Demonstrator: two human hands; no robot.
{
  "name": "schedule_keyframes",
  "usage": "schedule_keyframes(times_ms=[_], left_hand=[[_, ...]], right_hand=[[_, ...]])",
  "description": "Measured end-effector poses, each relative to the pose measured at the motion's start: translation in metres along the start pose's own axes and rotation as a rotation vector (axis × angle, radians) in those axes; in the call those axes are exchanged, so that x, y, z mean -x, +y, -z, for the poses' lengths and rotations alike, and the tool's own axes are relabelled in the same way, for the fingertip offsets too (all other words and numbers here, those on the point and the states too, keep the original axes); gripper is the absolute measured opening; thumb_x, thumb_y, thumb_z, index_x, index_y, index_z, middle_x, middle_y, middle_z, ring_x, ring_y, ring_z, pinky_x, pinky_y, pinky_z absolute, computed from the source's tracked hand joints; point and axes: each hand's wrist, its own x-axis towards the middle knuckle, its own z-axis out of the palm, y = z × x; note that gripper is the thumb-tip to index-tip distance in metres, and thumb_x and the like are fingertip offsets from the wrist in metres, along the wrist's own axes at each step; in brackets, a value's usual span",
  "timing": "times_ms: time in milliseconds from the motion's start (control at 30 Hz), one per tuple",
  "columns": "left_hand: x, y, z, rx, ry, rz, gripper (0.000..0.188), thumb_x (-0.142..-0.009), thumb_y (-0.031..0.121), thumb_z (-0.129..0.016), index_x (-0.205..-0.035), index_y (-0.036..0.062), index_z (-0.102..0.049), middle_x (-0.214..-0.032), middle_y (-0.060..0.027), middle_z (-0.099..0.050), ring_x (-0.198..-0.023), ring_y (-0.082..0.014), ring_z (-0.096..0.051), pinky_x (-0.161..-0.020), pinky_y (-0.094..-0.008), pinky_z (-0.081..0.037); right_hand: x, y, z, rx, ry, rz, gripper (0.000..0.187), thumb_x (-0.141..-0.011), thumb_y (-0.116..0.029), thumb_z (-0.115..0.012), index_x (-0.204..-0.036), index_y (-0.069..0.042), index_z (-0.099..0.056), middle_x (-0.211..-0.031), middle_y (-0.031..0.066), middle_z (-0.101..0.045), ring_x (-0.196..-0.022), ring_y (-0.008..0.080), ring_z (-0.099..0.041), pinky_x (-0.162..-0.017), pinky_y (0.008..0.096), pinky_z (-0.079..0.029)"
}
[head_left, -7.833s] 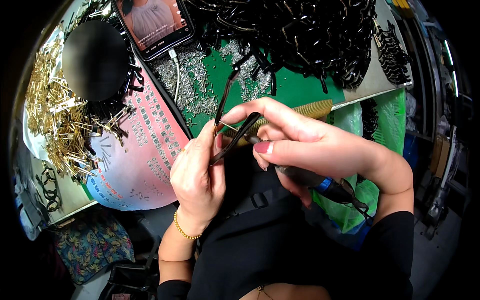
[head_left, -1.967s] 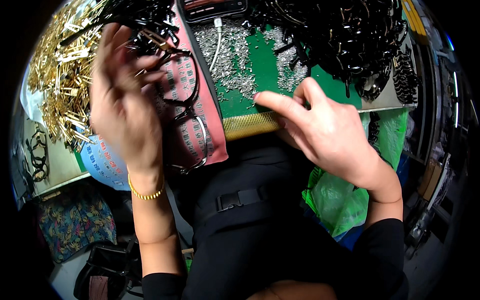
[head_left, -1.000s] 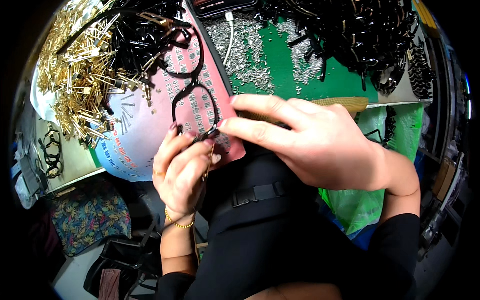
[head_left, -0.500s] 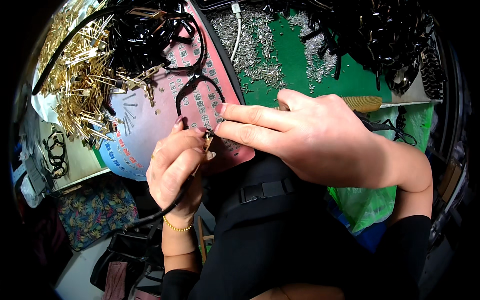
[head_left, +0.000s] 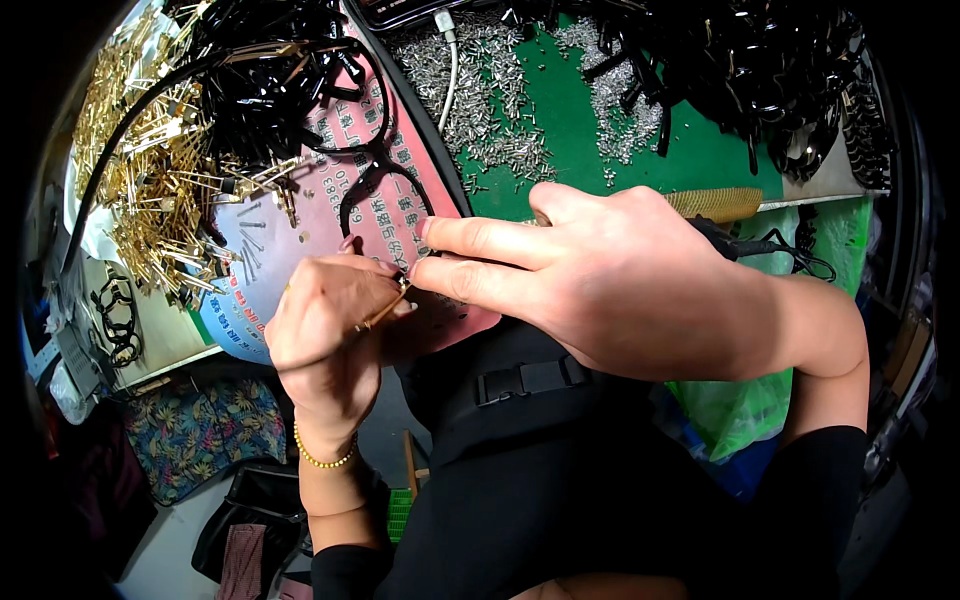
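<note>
Left grip (head_left: 322, 325) clamps black eyeglass frame (head_left: 378, 157); right grip (head_left: 610, 285), cannot tell; gold parts (head_left: 155, 190) left; black pieces (head_left: 258, 105) beyond.

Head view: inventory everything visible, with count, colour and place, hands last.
Printed sheet: one, pink and blue, left
Glasses frame: one, black, over the sheet
Metal parts: many, gold, upper left
Glossy pieces: many, black, top left
Mat: one, green, top centre
Tiny pieces: many, silver, on the mat
Heaped parts: many, black, upper right
Cable: one, white, top
Mesh strip: one, yellow, mat's near edge
Corded tool: one, black, right
Plastic sheeting: count unclear, green, right
Curved parts: several, black, far left
Patterned cloth: one, dark, lower left
Bracelet: one, gold, lower left
Left hand: one, pinching the frame
Right hand: one, fingertips at the frame
</note>
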Motion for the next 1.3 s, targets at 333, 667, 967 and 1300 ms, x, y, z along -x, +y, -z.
schedule_keyframes(times_ms=[333,667,967,1300], left_hand=[[0.012,-0.009,-0.010,-0.010,0.105,-0.137,0.028,-0.075,-0.004,-0.078,-0.098,0.0041,-0.065,-0.092,-0.0111,-0.070,-0.089,-0.0290,-0.071,-0.090,-0.0476,-0.057],[0.030,-0.015,-0.017,0.229,0.175,0.023,0.030,-0.079,-0.013,-0.073,-0.101,0.0068,-0.065,-0.098,-0.0101,-0.059,-0.091,-0.0268,-0.069,-0.104,-0.0586,-0.046],[0.013,-0.005,-0.021,-0.187,0.194,-0.088,0.027,-0.076,-0.008,-0.079,-0.100,-0.0006,-0.071,-0.105,-0.0147,-0.065,-0.092,-0.0244,-0.070,-0.085,-0.0355,-0.059],[-0.040,0.056,0.032,0.530,0.426,-0.228,0.020,-0.091,0.016,-0.067,-0.103,0.0017,-0.064,-0.097,-0.0183,-0.073,-0.093,-0.0326,-0.071,-0.091,-0.0451,-0.052]], right_hand=[[-0.001,0.002,-0.005,-0.020,0.030,0.002,0.056,-0.074,-0.006,-0.070,-0.128,-0.021,-0.066,-0.130,-0.0066,-0.063,-0.070,0.0162,-0.057,-0.048,0.0250,-0.051],[-0.006,-0.006,-0.026,0.352,0.274,0.090,0.035,-0.083,-0.020,-0.066,-0.117,-0.016,-0.066,-0.115,-0.0052,-0.067,-0.067,0.0111,-0.053,-0.044,0.0194,-0.042],[0.014,0.003,-0.005,0.189,0.273,0.004,0.018,-0.081,-0.017,-0.066,-0.094,-0.004,-0.061,-0.098,0.0071,-0.059,-0.073,0.0168,-0.060,-0.045,0.0275,-0.050],[0.032,0.037,0.014,0.180,0.434,-0.662,0.024,-0.090,-0.009,-0.061,-0.112,-0.010,-0.054,-0.097,0.0174,-0.066,-0.087,0.0403,-0.066,-0.074,0.0466,-0.052]])
